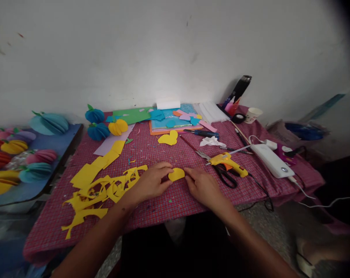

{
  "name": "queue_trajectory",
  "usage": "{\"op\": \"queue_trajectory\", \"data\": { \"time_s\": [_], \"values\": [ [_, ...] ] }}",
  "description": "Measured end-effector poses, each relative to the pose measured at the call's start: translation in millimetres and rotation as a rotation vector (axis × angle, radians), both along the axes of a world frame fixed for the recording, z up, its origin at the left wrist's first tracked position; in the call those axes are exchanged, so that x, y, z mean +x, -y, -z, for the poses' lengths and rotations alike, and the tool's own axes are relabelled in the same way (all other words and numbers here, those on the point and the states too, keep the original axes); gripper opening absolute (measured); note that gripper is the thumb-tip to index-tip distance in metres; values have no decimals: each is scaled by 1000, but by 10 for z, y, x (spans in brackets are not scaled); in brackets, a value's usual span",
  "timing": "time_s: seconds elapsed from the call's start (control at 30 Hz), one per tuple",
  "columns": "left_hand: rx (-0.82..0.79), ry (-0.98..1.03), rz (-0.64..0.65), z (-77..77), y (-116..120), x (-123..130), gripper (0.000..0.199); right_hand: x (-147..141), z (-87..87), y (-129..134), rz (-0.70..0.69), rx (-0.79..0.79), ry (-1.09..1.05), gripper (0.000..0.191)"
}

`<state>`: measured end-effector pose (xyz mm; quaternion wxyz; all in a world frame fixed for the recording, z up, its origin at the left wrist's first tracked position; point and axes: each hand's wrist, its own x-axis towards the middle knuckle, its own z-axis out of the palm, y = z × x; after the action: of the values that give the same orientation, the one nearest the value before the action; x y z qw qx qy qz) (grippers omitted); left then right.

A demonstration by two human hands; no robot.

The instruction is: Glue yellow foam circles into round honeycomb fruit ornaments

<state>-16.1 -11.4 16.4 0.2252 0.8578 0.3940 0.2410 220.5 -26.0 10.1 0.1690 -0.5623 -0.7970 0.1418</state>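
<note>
A small rounded piece of yellow paper (176, 175) is held level between my two hands, low over the checked tablecloth (160, 206). My left hand (154, 180) pinches its left edge between thumb and fingers. At its right edge, the fingertips of my right hand (203, 186) close on the paper. Beyond them lie more cut yellow paper shapes (168, 138). Curly yellow paper offcuts (101, 193) spread left of my left hand. To the right of my right hand are a yellow glue gun (228, 162) and black-handled scissors (225, 177).
Colourful paper pumpkins (98, 131) stand at the back left, with more on a blue board (72, 139). Coloured sheets (131, 116) lie along the wall. A white power bank (272, 160) with cables, a paper cup (252, 115) and a black flask (241, 88) are at right.
</note>
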Motion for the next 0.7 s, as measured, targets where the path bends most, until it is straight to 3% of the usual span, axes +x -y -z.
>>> {"op": "queue_trajectory", "data": {
  "time_s": [0.2, 0.37, 0.5, 0.7],
  "values": [
    [62, -71, 58, -19, 18, 7, 25, -24, -57, 1, -46, 1, 45, 45],
    [151, -172, 127, -88, 45, -24, 32, -33, -98, 110, -130, 198, 38, 40],
    [153, -219, 171, -129, 38, -56, 30, -17, -26, 141, -256, 285, 9, 37],
    [109, -273, 168, -172, 38, -56, 28, 12, 61, 120, -259, 251, 17, 33]
  ]
}}
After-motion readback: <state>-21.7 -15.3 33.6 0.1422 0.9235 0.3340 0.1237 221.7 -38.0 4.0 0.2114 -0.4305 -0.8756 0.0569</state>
